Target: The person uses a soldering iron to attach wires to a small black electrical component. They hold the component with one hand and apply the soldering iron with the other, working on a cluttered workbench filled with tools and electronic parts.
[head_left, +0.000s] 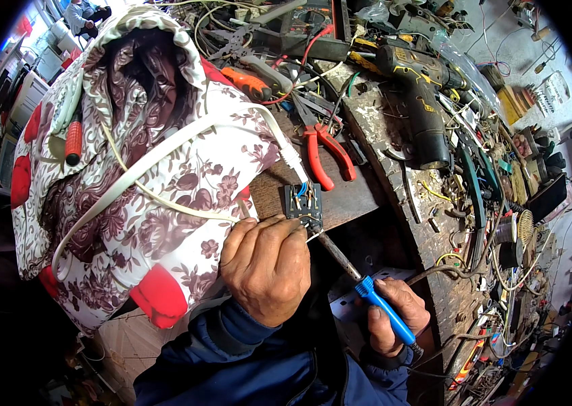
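Note:
My left hand (266, 267) is closed at the lower edge of a small black component (303, 201), holding it with a thin cream wire; its fingertips are partly hidden. The component has metal contacts and a white cable (294, 164) with blue wires at its top. My right hand (398, 318) grips a blue-handled soldering iron (384, 311), whose metal shaft reaches the component's lower part beside my left fingers. Red-handled pliers (320, 155) lie just above on the dark wooden board (354, 196). A flowered cloth bundle (198, 183) with red patches lies left of my hand.
A cordless drill (414, 95), orange-handled tool (245, 84), tangled leads and a solder spool (513, 233) crowd the worn bench (428, 250) behind and to the right. A red-handled tool (74, 142) rests on the cloth. A person (83, 17) sits at the far upper left.

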The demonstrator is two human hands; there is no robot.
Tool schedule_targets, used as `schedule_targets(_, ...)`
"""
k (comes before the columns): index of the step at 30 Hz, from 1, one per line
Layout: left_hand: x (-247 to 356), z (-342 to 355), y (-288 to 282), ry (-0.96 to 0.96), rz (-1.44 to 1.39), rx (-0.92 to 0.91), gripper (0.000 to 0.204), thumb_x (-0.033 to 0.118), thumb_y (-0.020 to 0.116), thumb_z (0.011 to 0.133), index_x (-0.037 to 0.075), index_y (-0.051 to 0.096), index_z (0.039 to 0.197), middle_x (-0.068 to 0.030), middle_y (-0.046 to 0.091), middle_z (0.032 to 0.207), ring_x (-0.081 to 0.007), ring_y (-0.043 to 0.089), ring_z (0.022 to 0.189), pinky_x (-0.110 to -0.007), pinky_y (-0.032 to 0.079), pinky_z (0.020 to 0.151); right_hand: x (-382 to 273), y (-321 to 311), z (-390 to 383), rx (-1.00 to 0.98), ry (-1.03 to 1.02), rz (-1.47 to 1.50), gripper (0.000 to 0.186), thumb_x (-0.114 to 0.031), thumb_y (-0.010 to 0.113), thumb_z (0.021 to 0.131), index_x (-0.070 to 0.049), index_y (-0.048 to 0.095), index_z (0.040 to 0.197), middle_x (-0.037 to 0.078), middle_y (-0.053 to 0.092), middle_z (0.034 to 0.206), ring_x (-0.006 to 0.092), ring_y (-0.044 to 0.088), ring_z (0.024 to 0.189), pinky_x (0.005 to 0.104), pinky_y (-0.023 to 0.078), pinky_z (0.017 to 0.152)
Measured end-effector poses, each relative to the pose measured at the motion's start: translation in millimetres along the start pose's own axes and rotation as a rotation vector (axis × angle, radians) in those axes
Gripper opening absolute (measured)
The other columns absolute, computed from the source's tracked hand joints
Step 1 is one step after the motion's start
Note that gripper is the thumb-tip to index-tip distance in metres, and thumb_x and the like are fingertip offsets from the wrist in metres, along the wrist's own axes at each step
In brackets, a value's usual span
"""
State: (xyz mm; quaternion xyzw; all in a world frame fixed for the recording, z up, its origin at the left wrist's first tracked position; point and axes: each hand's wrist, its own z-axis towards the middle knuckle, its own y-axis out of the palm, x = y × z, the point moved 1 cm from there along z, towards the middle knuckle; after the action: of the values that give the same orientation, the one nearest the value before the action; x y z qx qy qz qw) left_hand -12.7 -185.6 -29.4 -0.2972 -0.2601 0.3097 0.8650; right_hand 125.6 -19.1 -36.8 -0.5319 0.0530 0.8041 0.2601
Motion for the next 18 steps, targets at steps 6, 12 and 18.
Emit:
schedule_targets(6,-0.6,0.4,-0.5,0.009,-0.008,0.0,0.01,0.002,0.073,0.086,0.009,0.071,0.092,-0.0034,0.074,0.097,-0.0198,0.075,0.092,-0.037,0.05,0.097,0.9,0.7,-2.5,0.021,0.027,0.029,0.038,-0.014,0.076,0.089,0.01,0.072,0.118,0.022,0.075,0.087,0.0248,0.075,0.076,0.0323,0.06,0.072)
schedule_targets(12,-0.8,0.3,-0.1,0.01,-0.009,-0.007,0.01,0.002,0.073,0.085,0.009,0.071,0.093,-0.0035,0.074,0.098,-0.0199,0.075,0.092,-0.037,0.05,0.097,0.4,0.1,-2.5,0.011,0.037,0.026,0.038,-0.014,0.076,0.089,0.01,0.072,0.119,0.022,0.075,0.087,0.025,0.075,0.077,0.0323,0.06,0.073)
schedule_targets(18,-1.3,-0.9,1.2,0.011,0.0,-0.001,0.009,0.003,0.072,0.086,0.009,0.071,0.093,-0.0037,0.074,0.098,-0.0199,0.075,0.093,-0.037,0.05,0.098,2.2,1.5,-3.4,0.021,0.033,0.05,0.038,-0.013,0.076,0.089,0.009,0.072,0.119,0.022,0.075,0.088,0.0248,0.075,0.077,0.0326,0.06,0.073)
